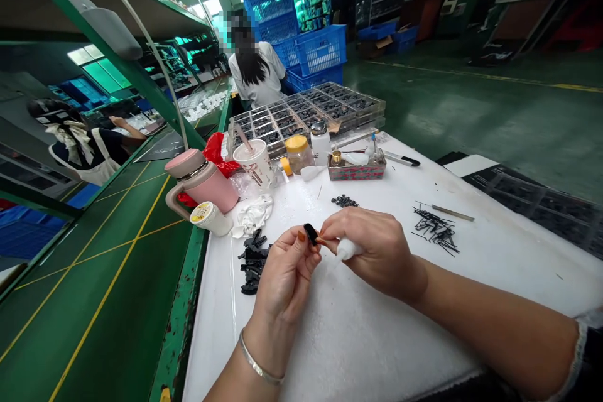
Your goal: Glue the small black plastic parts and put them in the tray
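My left hand [288, 267] is closed, pinching a small black plastic part [309, 234] between thumb and fingers. Close against it, my right hand [377, 248] has its thumb and index finger at the part's right side; whatever is in that pinch is too small to make out. A small white squeeze bottle [347, 249] is tucked in the curled fingers of my right hand, its nozzle pointing down and left. Beside my left hand lies a pile of black plastic parts [253, 264]. Beyond my hands are small black rings [345, 201], and to the right thin black pins [436, 229].
A pink mug [211, 185], a paper cup [254, 163], a yellow-lidded jar [299, 154] and a small box of bottles [357, 168] line the white table's back. Behind them sit compartment trays [311, 113]. A green conveyor [108, 264] runs at left. Two people sit farther off.
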Demonstrator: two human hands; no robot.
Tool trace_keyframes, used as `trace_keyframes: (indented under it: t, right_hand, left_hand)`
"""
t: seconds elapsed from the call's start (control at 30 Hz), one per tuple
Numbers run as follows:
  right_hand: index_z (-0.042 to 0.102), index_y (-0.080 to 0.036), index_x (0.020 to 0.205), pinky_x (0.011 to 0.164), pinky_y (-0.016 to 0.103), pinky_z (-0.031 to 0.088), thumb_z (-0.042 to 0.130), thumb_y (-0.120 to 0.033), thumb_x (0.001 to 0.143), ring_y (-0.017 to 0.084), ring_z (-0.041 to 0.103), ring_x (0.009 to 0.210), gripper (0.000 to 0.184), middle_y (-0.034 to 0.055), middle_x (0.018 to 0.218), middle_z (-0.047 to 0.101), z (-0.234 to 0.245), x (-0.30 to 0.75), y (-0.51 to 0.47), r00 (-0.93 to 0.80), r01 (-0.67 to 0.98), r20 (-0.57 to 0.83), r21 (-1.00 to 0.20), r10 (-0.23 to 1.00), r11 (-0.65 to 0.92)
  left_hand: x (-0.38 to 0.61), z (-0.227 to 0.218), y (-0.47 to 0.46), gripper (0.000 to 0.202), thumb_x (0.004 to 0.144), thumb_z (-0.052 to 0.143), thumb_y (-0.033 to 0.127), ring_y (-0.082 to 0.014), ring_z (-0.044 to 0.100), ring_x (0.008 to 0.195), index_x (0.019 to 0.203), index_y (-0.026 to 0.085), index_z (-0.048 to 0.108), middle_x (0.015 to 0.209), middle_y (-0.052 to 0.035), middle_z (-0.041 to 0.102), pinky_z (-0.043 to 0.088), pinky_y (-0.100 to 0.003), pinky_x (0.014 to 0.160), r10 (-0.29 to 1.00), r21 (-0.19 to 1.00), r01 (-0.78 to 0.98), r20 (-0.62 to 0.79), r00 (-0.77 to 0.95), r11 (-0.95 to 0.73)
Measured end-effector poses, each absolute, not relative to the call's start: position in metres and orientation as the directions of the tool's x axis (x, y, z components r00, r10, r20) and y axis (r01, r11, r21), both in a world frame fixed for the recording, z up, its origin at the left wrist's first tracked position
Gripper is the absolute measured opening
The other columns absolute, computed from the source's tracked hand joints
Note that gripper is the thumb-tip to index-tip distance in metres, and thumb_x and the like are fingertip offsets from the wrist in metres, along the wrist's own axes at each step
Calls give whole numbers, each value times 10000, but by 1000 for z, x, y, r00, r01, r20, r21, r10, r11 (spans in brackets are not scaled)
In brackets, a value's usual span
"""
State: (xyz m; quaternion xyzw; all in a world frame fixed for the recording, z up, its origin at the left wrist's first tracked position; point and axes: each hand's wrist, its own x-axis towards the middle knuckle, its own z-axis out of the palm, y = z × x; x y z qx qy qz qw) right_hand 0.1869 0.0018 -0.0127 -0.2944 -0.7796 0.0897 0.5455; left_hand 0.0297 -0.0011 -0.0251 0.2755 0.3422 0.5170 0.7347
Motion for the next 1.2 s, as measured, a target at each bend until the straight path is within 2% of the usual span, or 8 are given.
trace_keyframes:
  t: [0.13, 0.23, 0.4, 0.53, 0.7, 0.9, 1.07, 1.2]
  right_hand:
    - [585, -197, 800, 706, 264, 486, 603, -88, 803, 140, 611, 765, 111, 38, 801, 658, -11, 186, 2, -231, 373, 832, -403, 504, 836]
    - [595, -199, 789, 696, 265, 484, 617, -107, 808, 138, 602, 756, 96, 42, 814, 656, -11, 187, 2, -245, 352, 839, -389, 485, 851]
    - [610, -197, 767, 655, 256, 473, 641, -154, 812, 134, 588, 715, 70, 41, 785, 644, -11, 189, 5, -243, 364, 827, -406, 507, 838]
    - [617, -205, 756, 640, 256, 472, 630, -206, 829, 140, 591, 712, 75, 45, 786, 647, -11, 191, 5, -231, 394, 818, -416, 527, 819]
    - [616, -197, 744, 639, 249, 465, 603, -170, 836, 132, 585, 714, 97, 44, 778, 642, -12, 190, 5, -249, 392, 814, -410, 524, 824]
    - [605, -191, 749, 656, 256, 464, 647, -178, 806, 133, 575, 730, 72, 34, 796, 612, -15, 191, 11, -257, 247, 711, -607, 655, 755]
    - [584, -183, 765, 695, 275, 462, 717, -291, 756, 147, 565, 743, 172, 24, 786, 596, -14, 198, 17, -243, 238, 585, -737, 774, 632]
    - [551, -183, 840, 487, 222, 439, 687, -406, 768, 108, 541, 576, 271, 2, 759, 564, -14, 203, 20, -136, 144, 406, -895, 904, 423]
  left_hand:
    - [30, -25, -3, 173, 768, 709, 283, -44, 568, 600, 804, 125, 649, 703, -8, 610, 505, -114, 580, 937, 754, -559, -243, 253, 346]
    - [30, -21, -4, 226, 697, 771, 290, -32, 555, 542, 782, 113, 658, 647, 2, 599, 489, -90, 534, 928, 737, -563, -280, 247, 373]
    - [29, -17, -3, 296, 624, 822, 267, -48, 596, 555, 818, 90, 686, 699, -28, 656, 516, -99, 550, 924, 737, -557, -310, 225, 383]
    - [28, -17, -2, 331, 546, 857, 172, -68, 626, 572, 825, 94, 698, 725, -38, 688, 524, -111, 561, 920, 736, -555, -343, 188, 388]
    - [28, -19, -1, 266, 568, 841, 160, -97, 655, 614, 793, 115, 707, 723, -43, 711, 534, -137, 583, 942, 792, -511, -267, 204, 335]
    - [28, -18, -1, 249, 590, 829, 182, -116, 660, 638, 801, 130, 708, 739, -49, 717, 529, -165, 585, 959, 860, -432, -203, 195, 270]
    - [24, -15, 0, 252, 624, 808, 229, -122, 639, 655, 838, 139, 708, 748, -41, 704, 531, -227, 656, 985, 938, -309, -123, 122, 156]
    - [21, -14, 2, 246, 637, 794, 243, -137, 639, 717, 847, 147, 710, 758, -42, 698, 525, -239, 687, 991, 967, -226, -92, 102, 113]
